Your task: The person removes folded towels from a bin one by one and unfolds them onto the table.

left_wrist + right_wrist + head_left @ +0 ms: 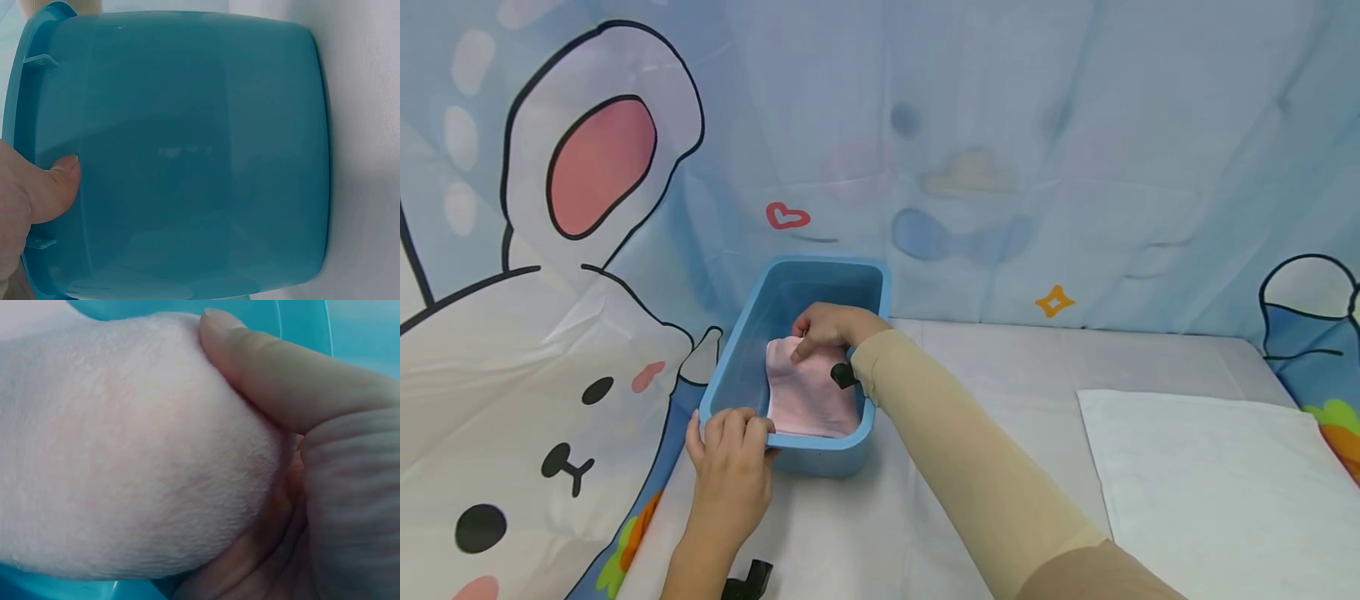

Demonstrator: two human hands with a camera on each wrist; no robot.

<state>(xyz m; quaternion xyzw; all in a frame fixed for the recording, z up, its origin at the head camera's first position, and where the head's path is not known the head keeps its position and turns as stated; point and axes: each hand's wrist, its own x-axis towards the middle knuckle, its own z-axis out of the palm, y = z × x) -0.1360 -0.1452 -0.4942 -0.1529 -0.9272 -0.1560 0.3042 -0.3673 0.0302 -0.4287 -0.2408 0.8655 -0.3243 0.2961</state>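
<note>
A blue plastic bin (820, 460) stands on the white-covered table, its near rim towards me. My left hand (733, 454) grips that rim at the near left corner. In the left wrist view its thumb (59, 187) presses on the outer wall below the lip. Inside the bin is a folded pink cloth (808, 400), soft and fuzzy in the right wrist view. My right hand (831, 329) reaches in from the right and holds the cloth by its far edge, thumb on one side and fingers curled behind. The bin's floor under the cloth is hidden.
A white cloth (1210, 492) lies flat on the right of the table. Behind the bin hangs a light blue printed curtain (985, 125), with a cartoon rabbit (535, 375) along the left side. A black strap piece (748, 581) shows at my left wrist.
</note>
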